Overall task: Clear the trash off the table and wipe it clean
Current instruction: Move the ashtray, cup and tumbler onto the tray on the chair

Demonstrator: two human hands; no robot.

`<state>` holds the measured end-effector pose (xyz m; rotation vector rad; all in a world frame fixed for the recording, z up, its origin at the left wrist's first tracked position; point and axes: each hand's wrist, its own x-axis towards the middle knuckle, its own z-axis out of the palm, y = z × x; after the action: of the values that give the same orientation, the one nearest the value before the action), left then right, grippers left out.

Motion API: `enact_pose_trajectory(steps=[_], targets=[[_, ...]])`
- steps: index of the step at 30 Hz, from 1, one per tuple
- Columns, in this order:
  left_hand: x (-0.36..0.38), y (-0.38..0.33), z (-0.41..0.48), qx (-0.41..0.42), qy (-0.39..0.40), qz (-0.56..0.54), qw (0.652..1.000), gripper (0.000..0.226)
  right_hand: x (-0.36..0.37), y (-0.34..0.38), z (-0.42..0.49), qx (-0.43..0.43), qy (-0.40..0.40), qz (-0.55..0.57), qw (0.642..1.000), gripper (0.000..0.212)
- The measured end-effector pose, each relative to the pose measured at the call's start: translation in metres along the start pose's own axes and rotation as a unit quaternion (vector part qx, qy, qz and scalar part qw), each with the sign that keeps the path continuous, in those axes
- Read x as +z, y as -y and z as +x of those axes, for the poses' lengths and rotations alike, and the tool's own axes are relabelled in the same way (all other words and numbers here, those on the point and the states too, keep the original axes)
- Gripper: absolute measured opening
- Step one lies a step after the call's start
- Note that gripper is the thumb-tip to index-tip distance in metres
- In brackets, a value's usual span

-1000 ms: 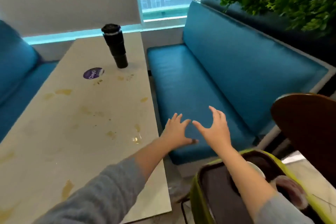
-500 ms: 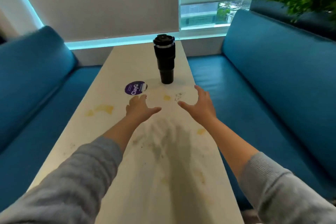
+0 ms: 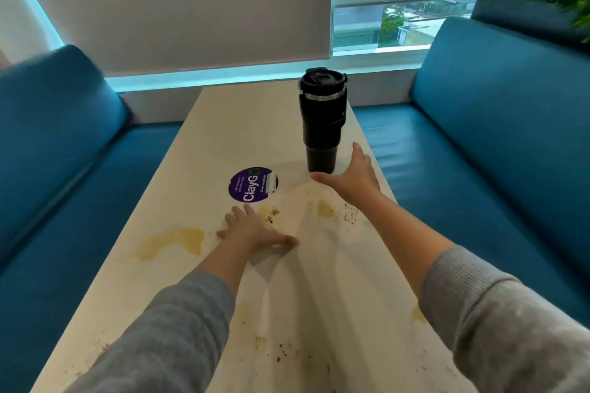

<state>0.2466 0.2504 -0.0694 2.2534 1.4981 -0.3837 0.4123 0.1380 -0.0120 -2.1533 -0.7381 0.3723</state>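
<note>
Now your right hand (image 3: 352, 177) spreads wide just beside the tumbler (image 3: 322, 120), while your left hand (image 3: 252, 230) lies open on the stained surface (image 3: 223, 124).

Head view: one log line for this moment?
right hand: open, beside black insulated tumbler | left hand: open, empty | beige table: yellow-brown stains

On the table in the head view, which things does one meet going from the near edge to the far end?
Dark crumbs → left hand → purple round sticker → black tumbler.
</note>
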Motion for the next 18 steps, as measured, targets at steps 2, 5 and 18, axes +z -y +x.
enact_pose_trajectory(steps=[2,5,18], targets=[[0.001,-0.002,0.008,-0.015,0.018,0.011,1.000,0.157,0.008,0.006,0.018,0.012,-0.002,0.009,1.000,0.116],[0.001,-0.003,0.014,-0.016,0.034,0.026,0.999,0.159,0.015,0.016,0.049,0.051,-0.021,0.062,0.997,0.117],[-0.003,-0.008,0.030,-0.011,0.061,0.039,0.997,0.162,0.050,0.022,0.118,0.037,-0.067,0.241,0.968,0.109]])
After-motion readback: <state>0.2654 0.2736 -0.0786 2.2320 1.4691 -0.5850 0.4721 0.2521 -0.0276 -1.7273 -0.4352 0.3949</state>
